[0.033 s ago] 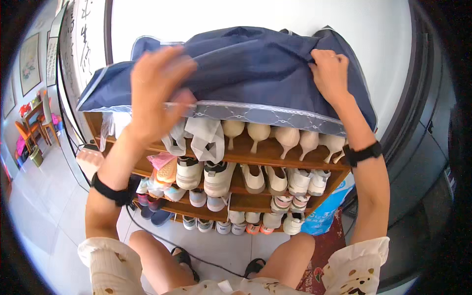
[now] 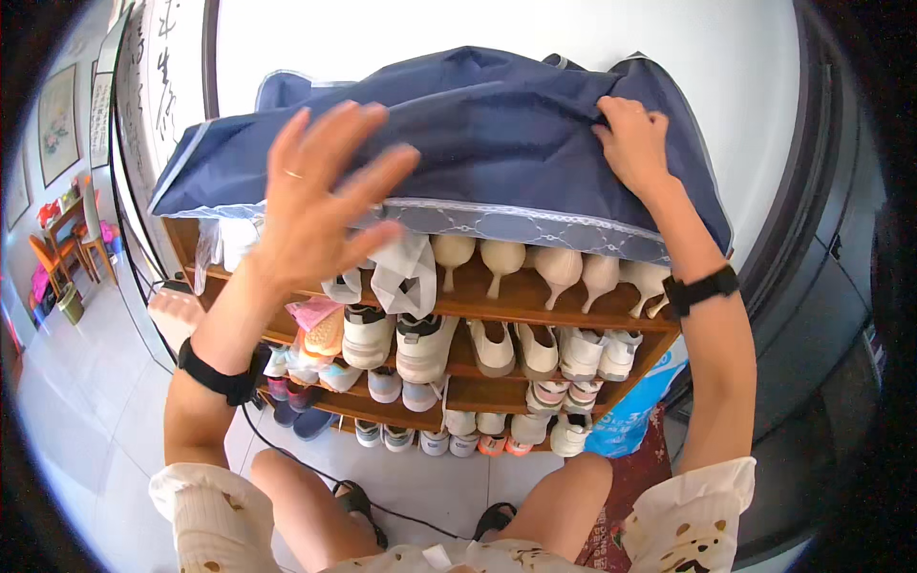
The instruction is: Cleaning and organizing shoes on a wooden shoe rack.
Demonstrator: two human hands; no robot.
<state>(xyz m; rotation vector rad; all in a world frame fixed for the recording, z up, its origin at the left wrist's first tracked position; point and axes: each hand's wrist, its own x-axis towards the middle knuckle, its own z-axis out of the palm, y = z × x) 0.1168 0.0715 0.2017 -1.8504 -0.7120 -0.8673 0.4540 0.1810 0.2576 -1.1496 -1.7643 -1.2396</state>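
A dark blue fabric cover with a grey-white patterned border is bunched over the top of a wooden shoe rack. At the cover's right part, my right hand has its fingers closed on a fold of the cloth. My left hand, slightly blurred, is open with fingers spread over the cover's left front edge; whether it touches the cloth I cannot tell. Just under the border, pale high-heeled shoes stand on the upper shelf, beside white strappy material partly behind my left hand.
Several sneakers and flat shoes fill the lower shelves. Right of the rack are a blue bag and a red mat. A black cable crosses the tiled floor by my feet. A dark door stands at right.
My left hand's fingers have spread wider and shifted a little to the right. My right hand keeps its grip, moving only slightly left.
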